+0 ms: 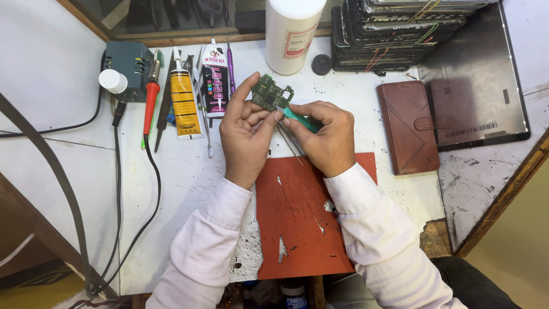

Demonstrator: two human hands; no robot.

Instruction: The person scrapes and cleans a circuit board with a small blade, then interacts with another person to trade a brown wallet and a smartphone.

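- The left hand pinched a green circuit board above the desk.
- The right hand gripped a teal-handled tool, its tip touching the board.

At the centre we see a worn red mat on the white bench. Toward ten o'clock lie a red-handled soldering iron, a yellow tube and a pink-and-black tube. At twelve o'clock stands a white bottle; toward two o'clock, a brown wallet case and stacked phones.
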